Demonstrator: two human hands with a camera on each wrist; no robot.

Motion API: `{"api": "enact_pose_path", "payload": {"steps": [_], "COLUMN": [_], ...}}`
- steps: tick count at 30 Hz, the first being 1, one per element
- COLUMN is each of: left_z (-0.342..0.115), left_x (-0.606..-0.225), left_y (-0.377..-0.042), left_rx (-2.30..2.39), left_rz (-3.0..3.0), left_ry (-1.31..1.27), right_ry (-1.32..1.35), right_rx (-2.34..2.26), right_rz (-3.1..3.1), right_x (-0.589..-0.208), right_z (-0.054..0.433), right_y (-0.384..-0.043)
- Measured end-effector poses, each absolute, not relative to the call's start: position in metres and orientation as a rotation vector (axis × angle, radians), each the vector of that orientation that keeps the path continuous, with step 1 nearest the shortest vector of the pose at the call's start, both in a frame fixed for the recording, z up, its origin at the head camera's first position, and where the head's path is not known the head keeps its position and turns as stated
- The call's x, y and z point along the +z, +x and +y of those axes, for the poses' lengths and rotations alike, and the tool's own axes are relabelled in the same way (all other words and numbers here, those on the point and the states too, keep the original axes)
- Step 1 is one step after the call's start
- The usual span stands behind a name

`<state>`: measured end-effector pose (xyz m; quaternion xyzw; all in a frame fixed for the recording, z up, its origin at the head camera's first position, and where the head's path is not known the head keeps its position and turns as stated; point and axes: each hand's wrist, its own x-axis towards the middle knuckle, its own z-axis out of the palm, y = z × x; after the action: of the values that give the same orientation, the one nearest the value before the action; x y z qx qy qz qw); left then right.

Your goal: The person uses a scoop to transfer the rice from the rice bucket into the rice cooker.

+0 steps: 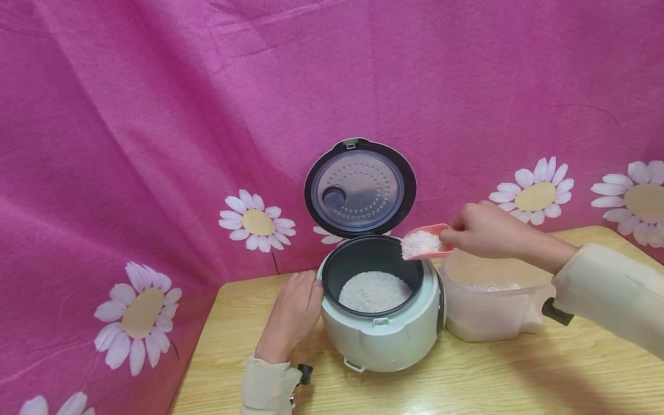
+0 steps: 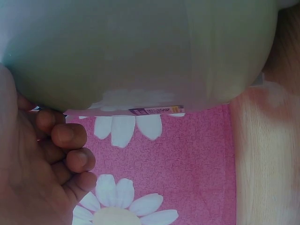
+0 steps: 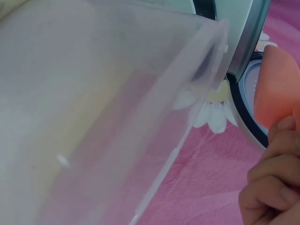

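Note:
My right hand point(image 1: 479, 230) grips the handle of an orange-pink scoop point(image 1: 445, 251) heaped with white rice point(image 1: 421, 244). The scoop is over the right rim of a pale rice cooker point(image 1: 381, 346), whose lid point(image 1: 360, 187) stands raised. More rice point(image 1: 374, 291) lies at the bottom of the dark inner pot point(image 1: 376, 251). Against the cooker's left side rests my left hand point(image 1: 293, 314), thumb near the rim; in the left wrist view its fingers point(image 2: 70, 136) are loosely bent beside the cooker's wall. The right wrist view shows the scoop's underside, with curled fingers point(image 3: 274, 176) at its handle.
A translucent plastic container point(image 1: 487, 320) with rice in it stands right of the cooker, beneath my right forearm. Both stand on a light wooden table point(image 1: 446, 392). Behind the table hangs a pink cloth point(image 1: 155, 144) printed with daisies.

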<state>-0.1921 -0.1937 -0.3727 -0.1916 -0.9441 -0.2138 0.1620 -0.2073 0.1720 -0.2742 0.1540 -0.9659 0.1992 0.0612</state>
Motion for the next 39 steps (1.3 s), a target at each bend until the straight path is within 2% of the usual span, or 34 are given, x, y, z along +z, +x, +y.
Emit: {"api": "enact_pose_path", "payload": {"steps": [23, 39], "left_z": [-0.193, -0.194], "left_x": [-0.371, -0.372], "left_y": [-0.191, -0.191], "left_rx": [-0.631, -0.617], "left_rz": [-2.719, -2.674], "left_ry": [-0.529, -0.567], "right_ry": [0.533, 0.664], "right_rx": [0.174, 0.190], "right_rz": [-2.745, -2.595], "right_x": [-0.257, -0.262], "right_z": [0.143, 0.139], "right_y": [-0.199, -0.196]}}
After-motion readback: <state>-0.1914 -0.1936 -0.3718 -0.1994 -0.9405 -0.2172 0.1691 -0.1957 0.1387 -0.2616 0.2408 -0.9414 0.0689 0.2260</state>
